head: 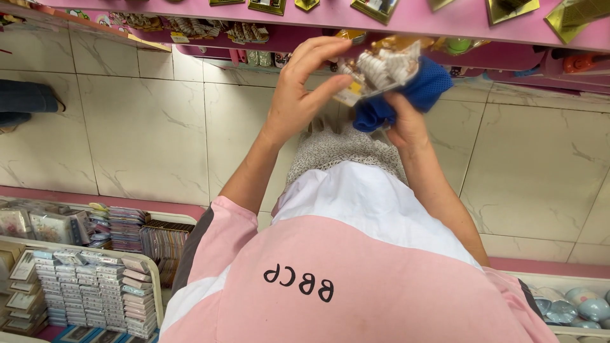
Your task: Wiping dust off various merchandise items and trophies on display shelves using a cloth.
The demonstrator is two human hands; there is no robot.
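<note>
My left hand and my right hand are raised together in front of a pink shelf. Between them is a clear packet of pale claw hair clips. The fingers and thumb of my left hand pinch the packet's left side. My right hand grips a bunched blue mesh cloth beneath the packet and seems to prop the packet from below. My pink and white shirt fills the lower middle of the view.
The pink shelf carries gold-edged packets, with hanging accessories under it. Bins of small flat packets stand at lower left, and round pale blue items at lower right. Another person's leg is at the left edge, on the tiled floor.
</note>
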